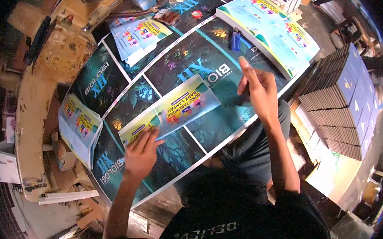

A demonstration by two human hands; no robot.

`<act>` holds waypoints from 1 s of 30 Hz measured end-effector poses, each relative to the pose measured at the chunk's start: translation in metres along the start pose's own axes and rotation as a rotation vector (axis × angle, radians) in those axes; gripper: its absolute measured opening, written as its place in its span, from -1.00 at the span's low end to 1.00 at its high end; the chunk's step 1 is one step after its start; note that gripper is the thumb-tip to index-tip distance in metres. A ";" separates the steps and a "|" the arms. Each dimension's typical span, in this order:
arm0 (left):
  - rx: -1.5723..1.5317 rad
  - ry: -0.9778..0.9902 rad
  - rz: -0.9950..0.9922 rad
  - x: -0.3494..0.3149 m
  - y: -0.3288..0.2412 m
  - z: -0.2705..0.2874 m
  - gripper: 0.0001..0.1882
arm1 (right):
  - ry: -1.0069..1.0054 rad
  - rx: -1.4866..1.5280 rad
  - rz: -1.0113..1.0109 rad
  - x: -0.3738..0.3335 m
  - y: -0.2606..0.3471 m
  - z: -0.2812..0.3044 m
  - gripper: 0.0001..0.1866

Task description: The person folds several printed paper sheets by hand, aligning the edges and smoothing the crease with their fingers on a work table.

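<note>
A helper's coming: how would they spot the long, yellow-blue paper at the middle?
Find the large, dark printed sheet. Near its middle, the left hand rests on the long yellow-blue paper. Among similarly printed piles nearby, only it lies under a hand.

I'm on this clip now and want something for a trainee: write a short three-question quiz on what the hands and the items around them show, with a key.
1. Fill in: The left hand rests on the blue-and-yellow printed piece, which lies ____ the dark printed sheet.
2. Where is the blue lighter relative to the thick light-blue stack? A) on top of it B) beside it C) underneath it
3. True or false: The right hand lies flat on the blue-and-yellow printed piece.

Key: 1. on top of; 2. B; 3. False, the right hand is apart from it, thumb out.
</note>
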State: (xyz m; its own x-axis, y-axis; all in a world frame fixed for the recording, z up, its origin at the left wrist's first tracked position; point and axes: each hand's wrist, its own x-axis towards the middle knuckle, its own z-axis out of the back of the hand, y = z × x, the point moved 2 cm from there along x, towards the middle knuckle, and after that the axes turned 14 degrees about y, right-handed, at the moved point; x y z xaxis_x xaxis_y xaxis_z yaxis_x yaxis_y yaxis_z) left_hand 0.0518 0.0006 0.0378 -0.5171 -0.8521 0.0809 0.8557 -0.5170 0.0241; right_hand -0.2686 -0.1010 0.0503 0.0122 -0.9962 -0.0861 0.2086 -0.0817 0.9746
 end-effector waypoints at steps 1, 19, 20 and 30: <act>-0.132 0.093 0.047 0.005 0.011 0.006 -0.79 | -0.014 0.016 -0.006 0.000 0.000 -0.002 -0.30; -0.165 -0.098 0.277 0.002 0.008 0.008 -0.51 | 0.111 0.017 -0.014 -0.003 0.013 0.004 -0.29; -0.127 -0.138 0.245 0.008 0.006 0.008 -0.43 | 0.134 0.013 -0.045 -0.001 0.004 0.006 -0.25; 0.259 0.108 0.488 0.003 0.018 -0.045 -0.26 | 0.600 0.016 0.731 -0.051 0.087 -0.079 -0.45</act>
State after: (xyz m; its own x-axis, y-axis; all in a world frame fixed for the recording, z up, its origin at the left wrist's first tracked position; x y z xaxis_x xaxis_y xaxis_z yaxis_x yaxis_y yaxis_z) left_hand 0.0646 -0.0151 -0.0066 -0.0475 -0.9980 0.0420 0.9664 -0.0353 0.2547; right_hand -0.1737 -0.0546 0.1229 0.6364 -0.6195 0.4595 -0.0630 0.5520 0.8314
